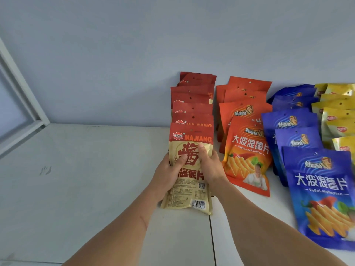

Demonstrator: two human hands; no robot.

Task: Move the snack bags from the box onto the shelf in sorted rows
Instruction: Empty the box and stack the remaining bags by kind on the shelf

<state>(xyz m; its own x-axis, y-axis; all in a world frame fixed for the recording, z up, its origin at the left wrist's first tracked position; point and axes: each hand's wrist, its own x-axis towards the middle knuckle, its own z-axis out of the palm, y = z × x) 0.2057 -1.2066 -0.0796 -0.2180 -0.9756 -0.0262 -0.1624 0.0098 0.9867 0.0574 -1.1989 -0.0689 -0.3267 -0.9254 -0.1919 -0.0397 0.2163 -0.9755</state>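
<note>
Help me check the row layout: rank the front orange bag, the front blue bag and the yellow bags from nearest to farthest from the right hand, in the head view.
From the right hand:
1. Front orange bag, just to its right, nearly touching.
2. Front blue bag, farther right, toward the shelf's front.
3. Yellow bags, far right, at the back.
</note>
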